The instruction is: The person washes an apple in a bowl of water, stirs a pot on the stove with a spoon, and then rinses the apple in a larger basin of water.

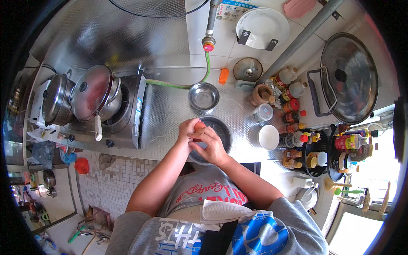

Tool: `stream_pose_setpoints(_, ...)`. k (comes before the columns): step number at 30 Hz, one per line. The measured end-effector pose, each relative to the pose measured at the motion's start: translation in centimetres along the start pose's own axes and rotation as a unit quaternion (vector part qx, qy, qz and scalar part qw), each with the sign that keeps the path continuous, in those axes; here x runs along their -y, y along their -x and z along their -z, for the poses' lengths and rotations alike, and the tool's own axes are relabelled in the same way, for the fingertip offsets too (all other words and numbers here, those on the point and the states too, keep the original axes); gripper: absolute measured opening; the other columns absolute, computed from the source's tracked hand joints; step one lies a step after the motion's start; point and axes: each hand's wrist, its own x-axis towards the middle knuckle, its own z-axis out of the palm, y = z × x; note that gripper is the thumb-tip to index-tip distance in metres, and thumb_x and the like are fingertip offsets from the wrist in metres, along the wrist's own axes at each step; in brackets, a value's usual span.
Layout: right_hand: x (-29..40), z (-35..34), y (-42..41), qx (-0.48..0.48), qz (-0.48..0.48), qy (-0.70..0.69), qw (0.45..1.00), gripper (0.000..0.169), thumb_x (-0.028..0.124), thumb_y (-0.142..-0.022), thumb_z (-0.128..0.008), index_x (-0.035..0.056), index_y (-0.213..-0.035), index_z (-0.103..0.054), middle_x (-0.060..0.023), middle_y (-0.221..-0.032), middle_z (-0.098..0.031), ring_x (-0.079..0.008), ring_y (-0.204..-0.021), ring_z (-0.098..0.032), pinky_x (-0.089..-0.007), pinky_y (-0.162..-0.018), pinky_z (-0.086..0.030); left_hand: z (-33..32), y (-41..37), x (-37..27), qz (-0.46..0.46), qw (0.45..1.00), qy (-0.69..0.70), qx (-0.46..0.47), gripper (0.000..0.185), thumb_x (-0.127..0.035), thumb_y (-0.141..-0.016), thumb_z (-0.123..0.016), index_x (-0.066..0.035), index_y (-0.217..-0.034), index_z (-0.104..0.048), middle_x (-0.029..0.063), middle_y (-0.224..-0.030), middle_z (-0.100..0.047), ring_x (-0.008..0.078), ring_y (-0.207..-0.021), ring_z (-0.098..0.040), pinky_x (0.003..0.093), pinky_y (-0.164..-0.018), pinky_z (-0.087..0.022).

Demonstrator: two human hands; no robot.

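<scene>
Both my hands are together over a dark grey metal basin (227, 134) at the counter's front edge. My left hand (187, 133) grips a small reddish-orange piece of food (199, 126), and most of it is hidden by fingers, so its kind cannot be told. The fingers of my right hand (211, 146) close over the same piece from the other side. Just behind the basin stands a shiny stainless steel bowl (204, 95). What lies in the basin under my hands is hidden.
On the left, a gas stove (139, 111) carries a lidded pan (92, 92) with its handle jutting forward and a lidded steel pot (59, 98). A white bowl (268, 137), a plastic tub (262, 112), a wooden mortar (262, 95) and several sauce bottles line the right. A green hose (169, 84) runs behind.
</scene>
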Motion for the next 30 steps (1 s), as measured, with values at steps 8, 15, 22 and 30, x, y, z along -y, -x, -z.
stream_pose_setpoints(8, -0.9, -0.5, 0.5, -0.025, -0.005, -0.021, 0.999, 0.018, 0.003, -0.077, -0.078, 0.0025, -0.093, -0.071, -0.0094, -0.092, -0.067, -0.0252, -0.083, -0.063, -0.0351, -0.08, -0.051, 0.3, -0.8, 0.5, -0.031, 0.999, -0.042, 0.0, 0.018, -0.019, -0.086, -0.066, -0.001, -0.086, -0.062, 0.008, -0.078, -0.061, 0.0187, -0.063, -0.06, 0.0322, -0.054, -0.05)
stream_pose_setpoints(15, -1.5, 0.2, 0.6, -0.035, -0.362, -0.48, 0.798, 0.014, 0.012, -0.093, -0.069, 0.0016, -0.103, -0.069, -0.0024, -0.093, -0.068, -0.01, -0.078, -0.06, -0.025, -0.072, -0.049, 0.8, 0.1, -1.1, -0.038, 0.999, -0.033, 0.018, 0.022, -0.023, -0.091, -0.06, -0.001, -0.092, -0.063, 0.0112, -0.088, -0.066, 0.0203, -0.075, -0.064, 0.0321, -0.066, -0.052)
stream_pose_setpoints(22, -0.5, 1.9, -0.3, -0.028, -0.392, -0.679, 0.62, 0.02, 0.016, -0.099, -0.06, 0.001, -0.112, -0.067, -0.004, -0.093, -0.067, -0.0107, -0.082, -0.06, -0.0242, -0.072, -0.05, 1.6, 0.5, -2.7, -0.005, 0.999, 0.036, 0.011, 0.017, -0.018, -0.093, -0.058, -0.002, -0.094, -0.063, 0.0099, -0.087, -0.067, 0.02, -0.076, -0.065, 0.0337, -0.07, -0.053)
stream_pose_setpoints(30, -0.5, 2.2, -0.6, -0.001, -0.383, -0.705, 0.597, 0.022, 0.014, -0.1, -0.058, -0.0001, -0.115, -0.067, -0.0036, -0.094, -0.067, -0.0118, -0.083, -0.061, -0.0239, -0.073, -0.051, 2.6, -0.1, -2.9, -0.015, 0.997, 0.066, 0.023, 0.02, -0.022, -0.093, -0.059, -0.003, -0.099, -0.059, 0.0126, -0.093, -0.066, 0.0246, -0.081, -0.066, 0.0373, -0.073, -0.056)
